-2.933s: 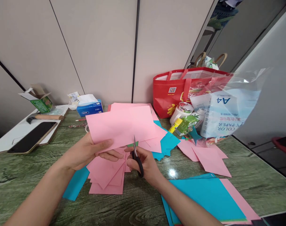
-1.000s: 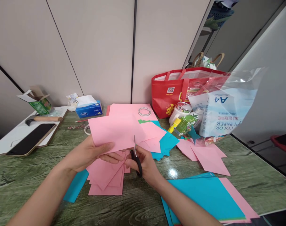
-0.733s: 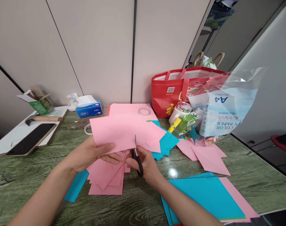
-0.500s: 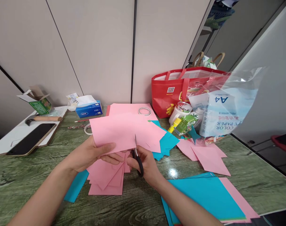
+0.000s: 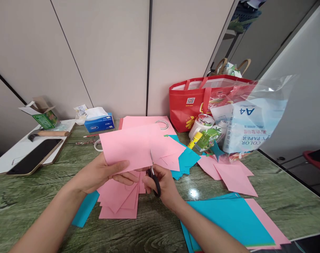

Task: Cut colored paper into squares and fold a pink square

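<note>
My left hand (image 5: 102,173) pinches the lower left edge of a pink sheet of paper (image 5: 130,146) and holds it above the table. My right hand (image 5: 162,184) is closed round the black handles of a pair of scissors (image 5: 153,172). The blades point up into the sheet's lower edge. Under both hands lies a fan of pink paper pieces (image 5: 119,198) on the green table (image 5: 30,196).
Blue and pink sheets (image 5: 228,219) lie at the front right, loose pink pieces (image 5: 232,175) beyond them. A red bag (image 5: 189,105), a plastic pack of colour paper (image 5: 249,123), a glue stick (image 5: 194,140) and a tissue box (image 5: 99,121) stand at the back. A phone (image 5: 33,156) lies left.
The pink sheet has tilted and shifted slightly while the scissors stay at its lower edge. The tape ring behind came into view and is now partly hidden again.
</note>
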The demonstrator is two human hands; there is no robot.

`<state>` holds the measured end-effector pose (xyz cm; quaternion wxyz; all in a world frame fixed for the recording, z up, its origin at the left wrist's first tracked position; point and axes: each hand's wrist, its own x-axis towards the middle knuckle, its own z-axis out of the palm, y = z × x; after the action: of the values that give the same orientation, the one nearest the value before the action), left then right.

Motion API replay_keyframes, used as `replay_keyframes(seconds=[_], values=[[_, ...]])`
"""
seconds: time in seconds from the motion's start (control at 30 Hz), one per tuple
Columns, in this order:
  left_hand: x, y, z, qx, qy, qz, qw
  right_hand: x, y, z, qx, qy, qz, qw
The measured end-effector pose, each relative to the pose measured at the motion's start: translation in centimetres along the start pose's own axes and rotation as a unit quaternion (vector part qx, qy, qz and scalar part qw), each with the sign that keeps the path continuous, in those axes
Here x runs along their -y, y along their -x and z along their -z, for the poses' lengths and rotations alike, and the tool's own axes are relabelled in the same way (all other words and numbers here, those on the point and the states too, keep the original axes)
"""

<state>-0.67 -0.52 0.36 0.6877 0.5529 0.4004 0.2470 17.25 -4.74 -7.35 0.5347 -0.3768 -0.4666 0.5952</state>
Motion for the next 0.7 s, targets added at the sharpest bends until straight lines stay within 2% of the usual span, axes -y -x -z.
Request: replay_keyframes(seconds=[0.33, 0.7], values=[[0.17, -0.09, -0.2, 0.018, -0.006, 0.009, 1.0, 0.48, -0.04, 0.07, 0.011, -0.018, 0.018, 1.0], [0.2, -0.13, -0.31, 0.028, 0.026, -0.002, 0.999, -0.31, -0.17, 0.25, -0.002, -0.017, 0.012, 1.0]])
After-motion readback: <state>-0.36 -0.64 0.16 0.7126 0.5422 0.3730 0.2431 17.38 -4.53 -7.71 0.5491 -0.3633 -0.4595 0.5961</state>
